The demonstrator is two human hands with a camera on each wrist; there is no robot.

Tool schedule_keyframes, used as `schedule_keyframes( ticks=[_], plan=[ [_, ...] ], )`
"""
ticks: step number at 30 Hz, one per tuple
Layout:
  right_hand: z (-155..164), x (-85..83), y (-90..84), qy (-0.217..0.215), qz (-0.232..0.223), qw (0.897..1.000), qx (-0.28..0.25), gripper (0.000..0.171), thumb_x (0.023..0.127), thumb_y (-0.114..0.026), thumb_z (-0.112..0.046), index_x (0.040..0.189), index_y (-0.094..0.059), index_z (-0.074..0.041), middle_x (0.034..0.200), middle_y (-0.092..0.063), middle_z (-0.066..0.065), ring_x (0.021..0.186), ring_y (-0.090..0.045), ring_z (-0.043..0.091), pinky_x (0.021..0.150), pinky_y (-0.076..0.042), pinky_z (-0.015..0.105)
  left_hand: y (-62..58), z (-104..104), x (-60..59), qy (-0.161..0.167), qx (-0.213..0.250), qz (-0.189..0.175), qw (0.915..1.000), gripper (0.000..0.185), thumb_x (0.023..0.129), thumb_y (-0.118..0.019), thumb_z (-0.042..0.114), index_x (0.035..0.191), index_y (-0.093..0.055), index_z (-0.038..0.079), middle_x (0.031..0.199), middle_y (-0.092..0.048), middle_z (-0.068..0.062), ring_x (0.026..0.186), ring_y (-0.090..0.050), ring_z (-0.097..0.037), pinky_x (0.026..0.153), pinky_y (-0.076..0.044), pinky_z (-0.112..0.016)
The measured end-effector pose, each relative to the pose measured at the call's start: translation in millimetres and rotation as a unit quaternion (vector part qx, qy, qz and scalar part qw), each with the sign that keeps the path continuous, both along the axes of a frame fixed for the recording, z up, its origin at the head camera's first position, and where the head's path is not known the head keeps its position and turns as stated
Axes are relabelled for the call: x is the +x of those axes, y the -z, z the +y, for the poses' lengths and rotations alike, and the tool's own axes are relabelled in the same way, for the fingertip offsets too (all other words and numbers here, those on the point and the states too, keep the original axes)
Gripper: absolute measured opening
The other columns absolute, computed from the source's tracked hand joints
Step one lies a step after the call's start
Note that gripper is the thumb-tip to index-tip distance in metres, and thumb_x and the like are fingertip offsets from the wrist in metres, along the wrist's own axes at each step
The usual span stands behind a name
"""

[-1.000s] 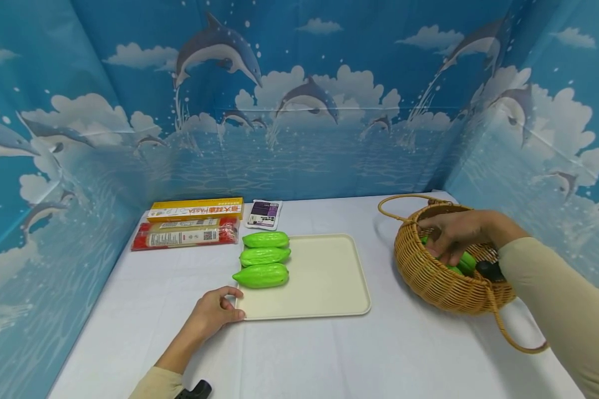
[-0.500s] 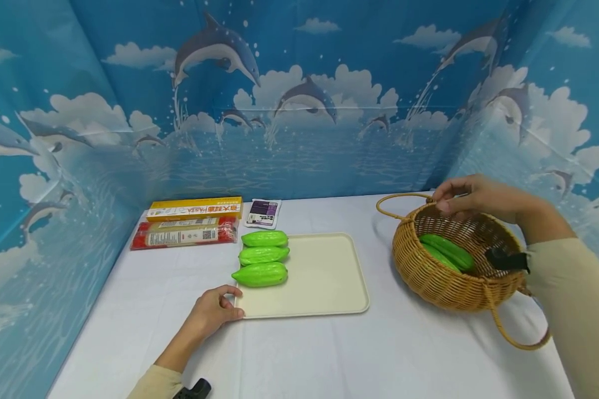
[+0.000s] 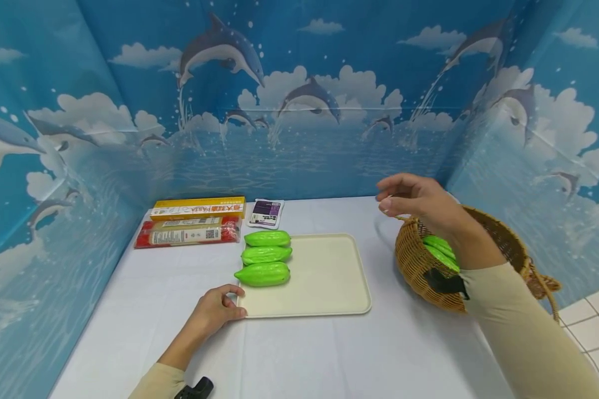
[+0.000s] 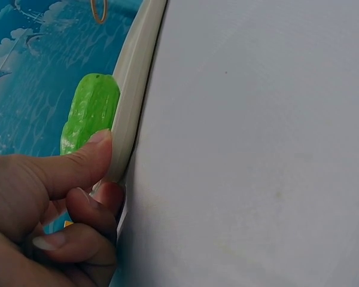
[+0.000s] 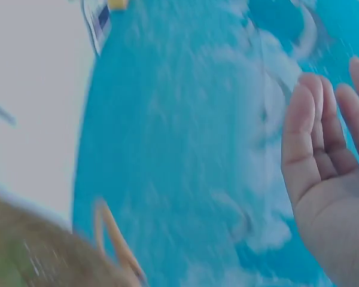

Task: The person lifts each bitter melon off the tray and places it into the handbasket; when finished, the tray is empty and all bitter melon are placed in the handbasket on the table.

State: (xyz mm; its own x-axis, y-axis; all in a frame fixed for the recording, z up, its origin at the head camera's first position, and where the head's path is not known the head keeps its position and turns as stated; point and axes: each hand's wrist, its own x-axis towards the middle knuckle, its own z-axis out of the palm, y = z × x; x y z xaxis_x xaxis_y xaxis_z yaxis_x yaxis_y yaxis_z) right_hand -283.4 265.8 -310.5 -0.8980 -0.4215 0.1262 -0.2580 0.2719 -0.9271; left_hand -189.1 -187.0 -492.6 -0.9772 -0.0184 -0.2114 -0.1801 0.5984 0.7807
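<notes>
A cream tray (image 3: 324,277) lies mid-table with three green gourds (image 3: 262,274) in a row along its left side. My left hand (image 3: 214,310) grips the tray's near-left corner; in the left wrist view its thumb (image 4: 66,173) presses on the tray rim (image 4: 137,78) with the fingers curled below, and a gourd (image 4: 90,110) lies just past it. My right hand (image 3: 411,199) hovers empty above the left rim of a wicker basket (image 3: 419,266), fingers relaxed. Its palm (image 5: 329,155) faces the right wrist camera. More green gourds (image 3: 436,246) lie in the basket, partly hidden by my forearm.
Two long pasta packs (image 3: 197,209) (image 3: 187,235) and a small purple-and-white pouch (image 3: 265,213) lie behind the tray at the back left. Blue dolphin-print walls enclose the table on three sides. The basket's loop handle (image 3: 544,288) hangs near the table's right edge, over tiled floor (image 3: 594,327).
My right hand rose out of the basket holding nothing and moved left over its rim. The left hand stayed on the tray corner.
</notes>
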Motion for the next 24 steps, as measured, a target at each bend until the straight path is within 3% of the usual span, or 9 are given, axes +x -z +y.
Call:
schedule_keyframes(
  ticks=[3,6,11,17,24],
  plan=[
    [-29.9,-2.6,20.0,-0.012,-0.016,1.0,-0.017,0.036,0.101,-0.066,-0.017,0.134,-0.057,-0.009,0.118,-0.064,0.005,0.104,-0.067,0.016,0.088,-0.056,0.031,0.7,0.1,-0.2,0.003,0.003,0.003,1.0,0.038,0.08,-0.087,0.011,0.114,-0.07,0.012,0.076,-0.057,-0.004,0.065,-0.05,-0.017,0.057,-0.04,-0.03],
    [-63.2,-3.5,45.8,0.002,-0.052,0.997,-0.065,0.038,0.099,-0.068,-0.014,0.134,-0.057,-0.006,0.119,-0.061,0.008,0.106,-0.065,0.018,0.091,-0.056,0.035,1.2,0.4,-0.5,0.005,0.005,0.003,1.0,0.038,0.079,-0.087,0.01,0.114,-0.07,0.011,0.076,-0.057,-0.004,0.065,-0.05,-0.017,0.057,-0.04,-0.031],
    [-122.1,-0.1,96.2,0.044,-0.135,0.981,-0.134,0.04,0.094,-0.073,-0.009,0.132,-0.06,-0.004,0.12,-0.061,0.012,0.106,-0.064,0.021,0.096,-0.054,0.042,1.5,-0.3,-1.3,0.003,0.003,0.003,1.0,0.039,0.079,-0.088,0.011,0.114,-0.07,0.012,0.076,-0.057,-0.004,0.065,-0.049,-0.018,0.057,-0.04,-0.03],
    [-167.6,3.7,137.5,0.07,-0.188,0.976,-0.086,0.045,0.091,-0.075,-0.009,0.133,-0.061,-0.006,0.128,-0.059,0.017,0.104,-0.062,0.021,0.093,-0.053,0.041,3.1,-1.2,-1.6,0.0,0.006,0.003,1.0,0.039,0.079,-0.088,0.01,0.114,-0.07,0.012,0.076,-0.057,-0.004,0.065,-0.05,-0.017,0.058,-0.04,-0.031],
    [-189.0,6.5,157.1,0.065,-0.235,0.969,-0.049,0.048,0.085,-0.081,-0.012,0.13,-0.063,-0.011,0.127,-0.059,0.012,0.101,-0.061,0.022,0.085,-0.054,0.036,3.3,-2.8,-0.3,-0.001,0.013,0.003,0.9999,0.039,0.079,-0.088,0.01,0.113,-0.07,0.012,0.075,-0.057,-0.004,0.063,-0.049,-0.017,0.056,-0.04,-0.03]
  ],
)
